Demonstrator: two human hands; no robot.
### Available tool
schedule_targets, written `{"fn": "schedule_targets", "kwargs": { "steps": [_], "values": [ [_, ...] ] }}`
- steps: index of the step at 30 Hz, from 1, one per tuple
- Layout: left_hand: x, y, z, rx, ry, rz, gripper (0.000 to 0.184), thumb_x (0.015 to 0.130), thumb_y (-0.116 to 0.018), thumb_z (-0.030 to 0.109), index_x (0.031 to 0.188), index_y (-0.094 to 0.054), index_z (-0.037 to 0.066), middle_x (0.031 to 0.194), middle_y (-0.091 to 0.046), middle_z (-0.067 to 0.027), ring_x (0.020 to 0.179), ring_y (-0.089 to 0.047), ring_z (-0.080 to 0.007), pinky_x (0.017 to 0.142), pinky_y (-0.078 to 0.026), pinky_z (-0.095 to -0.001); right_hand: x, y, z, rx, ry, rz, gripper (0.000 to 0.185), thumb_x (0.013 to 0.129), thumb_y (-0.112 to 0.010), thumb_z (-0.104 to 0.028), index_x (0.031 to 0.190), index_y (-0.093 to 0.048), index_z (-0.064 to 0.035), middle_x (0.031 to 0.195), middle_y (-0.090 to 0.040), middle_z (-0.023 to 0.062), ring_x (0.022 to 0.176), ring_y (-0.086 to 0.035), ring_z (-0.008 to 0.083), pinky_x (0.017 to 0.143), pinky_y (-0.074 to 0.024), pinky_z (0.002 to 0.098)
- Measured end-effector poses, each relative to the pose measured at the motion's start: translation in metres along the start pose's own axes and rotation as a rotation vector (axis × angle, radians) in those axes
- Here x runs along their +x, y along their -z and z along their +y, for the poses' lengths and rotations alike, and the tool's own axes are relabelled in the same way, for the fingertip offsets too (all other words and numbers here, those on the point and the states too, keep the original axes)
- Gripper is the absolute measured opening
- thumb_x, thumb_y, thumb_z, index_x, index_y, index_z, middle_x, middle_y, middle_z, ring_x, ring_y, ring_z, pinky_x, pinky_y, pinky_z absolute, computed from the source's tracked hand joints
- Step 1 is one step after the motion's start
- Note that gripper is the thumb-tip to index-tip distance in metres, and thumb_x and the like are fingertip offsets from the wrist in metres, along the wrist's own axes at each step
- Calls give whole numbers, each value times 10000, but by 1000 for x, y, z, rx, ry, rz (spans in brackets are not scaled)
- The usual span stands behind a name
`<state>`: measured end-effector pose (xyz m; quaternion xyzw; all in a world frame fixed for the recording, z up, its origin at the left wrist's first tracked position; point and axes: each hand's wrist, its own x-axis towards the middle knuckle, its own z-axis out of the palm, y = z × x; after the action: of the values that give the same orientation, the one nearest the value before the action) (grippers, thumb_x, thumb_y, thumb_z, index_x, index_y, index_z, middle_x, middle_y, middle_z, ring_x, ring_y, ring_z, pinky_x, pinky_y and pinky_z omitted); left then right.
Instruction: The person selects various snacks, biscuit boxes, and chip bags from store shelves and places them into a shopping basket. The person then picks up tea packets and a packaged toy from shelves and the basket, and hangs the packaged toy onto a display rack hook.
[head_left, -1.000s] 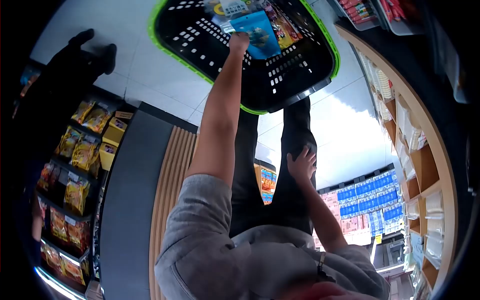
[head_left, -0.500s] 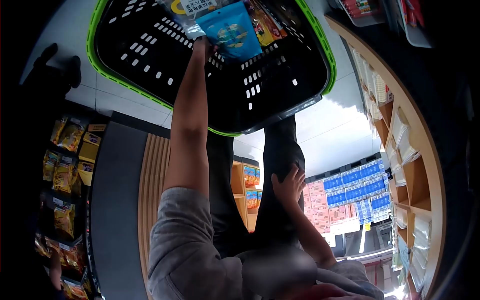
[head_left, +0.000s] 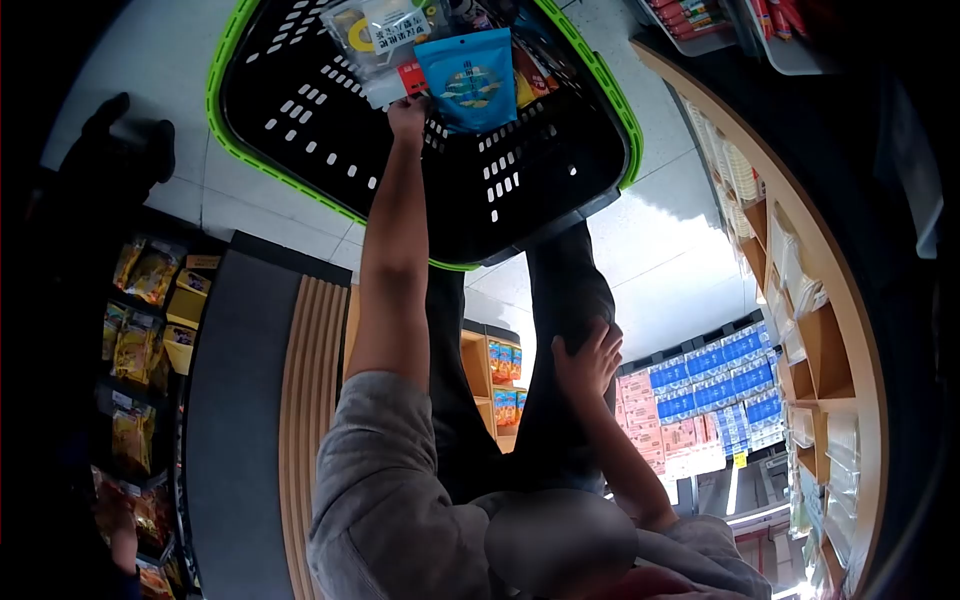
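My left hand point(head_left: 407, 118) reaches down into a black basket with a green rim point(head_left: 290, 190). Its fingers are closed at the lower edge of a clear packet point(head_left: 365, 45) with a white label, close beside a blue pouch point(head_left: 472, 82). What they grip is hidden. The pouch lies face up against other bags, including a yellow and red packet point(head_left: 533, 80) partly behind it. On the dark trousers, at the knee of my right leg, rests my right hand point(head_left: 588, 362), fingers spread and holding nothing.
Shelves of packaged snacks point(head_left: 135, 350) stand at left, near another person's hand point(head_left: 122, 535). Another person's dark shoes point(head_left: 160, 150) are on the floor. A curved wooden shelf point(head_left: 845, 370) runs along the right. Blue and pink cartons point(head_left: 700, 385) are stacked below.
The basket appears further right in view. The blue pouch sits more upright, and more of the clear packet and a red patch beside it shows. My right hand stays on my leg.
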<state>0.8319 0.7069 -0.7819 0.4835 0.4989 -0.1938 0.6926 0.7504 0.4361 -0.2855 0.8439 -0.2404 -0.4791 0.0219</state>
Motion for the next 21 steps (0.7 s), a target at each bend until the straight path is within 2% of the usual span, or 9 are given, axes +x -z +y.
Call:
{"fn": "schedule_targets", "kwargs": {
  "steps": [1, 4, 8, 13, 16, 17, 19, 20, 21],
  "values": [
    [-11, -5, 5, -44, -22, 102, 140, 785, -637, -52, 843, -554, 44, 861, -624, -73, 736, -631, -181, 606, -565, -307, -2, 3, 0, -7, -8, 4, 688, 714, -706, -390, 1239, -395, -74, 1253, -374, 219, 1182, -382, 395, 976, -318, 506],
    [-53, -27, 47, -130, 57, 193, 233, 735, -659, -112, 856, -529, 40, 836, -598, -85, 781, -640, -220, 648, -590, -370, 4, 12, -3, -17, -15, 42, 686, 713, -703, -384, 1242, -397, -72, 1264, -369, 223, 1187, -379, 397, 984, -316, 504],
    [-22, -24, 39, -155, 150, 188, 282, 807, -633, 10, 1081, -576, 45, 858, -609, -87, 753, -637, -243, 611, -573, -353, 2, 7, 9, -41, -3, 77, 690, 712, -699, -376, 1251, -394, -71, 1275, -363, 222, 1194, -372, 398, 990, -312, 505],
    [-13, -23, 29, 14, 267, 58, 186, 863, -648, 162, 951, -576, 14, 656, -554, -31, 515, -512, -121, 456, -386, -227, 1, 0, 18, -22, 39, 68, 679, 715, -696, -373, 1243, -395, -71, 1265, -370, 224, 1189, -374, 400, 991, -312, 499],
    [-5, -24, 15, 324, 167, 185, 239, 808, -719, 194, 847, -647, -31, 682, -641, -65, 508, -575, -104, 427, -415, -260, -2, -5, 22, -28, 29, 68, 670, 713, -702, -372, 1229, -399, -72, 1251, -382, 216, 1178, -386, 387, 982, -319, 493],
    [5, -18, 9, 507, 154, 71, 297, 825, -669, 264, 844, -662, -32, 718, -676, -135, 605, -660, -220, 534, -500, -343, -1, -5, 21, -24, 26, 73, 669, 712, -703, -371, 1228, -400, -73, 1247, -386, 214, 1175, -390, 385, 978, -322, 493],
    [-29, -24, 31, 1107, -148, 132, 344, 840, -573, 321, 885, -677, -4, 840, -680, -221, 816, -668, -377, 728, -526, -437, -2, -5, 20, -22, 33, 89, 659, 712, -704, -371, 1222, -405, -81, 1237, -393, 209, 1169, -399, 386, 971, -331, 497],
    [-44, -27, 38, 1106, -124, 159, 363, 830, -521, 349, 928, -683, 39, 955, -647, -257, 982, -593, -439, 871, -479, -480, -3, -5, 19, -15, 39, 98, 654, 711, -705, -370, 1219, -407, -84, 1232, -396, 207, 1166, -403, 386, 967, -335, 498],
    [-54, -24, 42, 1120, -153, 158, 346, 821, -542, 346, 937, -685, 53, 976, -650, -246, 971, -606, -424, 867, -487, -468, -2, -4, 17, -16, 31, 110, 646, 711, -705, -370, 1213, -410, -90, 1228, -400, 204, 1165, -406, 385, 964, -339, 500]
  ]
}}
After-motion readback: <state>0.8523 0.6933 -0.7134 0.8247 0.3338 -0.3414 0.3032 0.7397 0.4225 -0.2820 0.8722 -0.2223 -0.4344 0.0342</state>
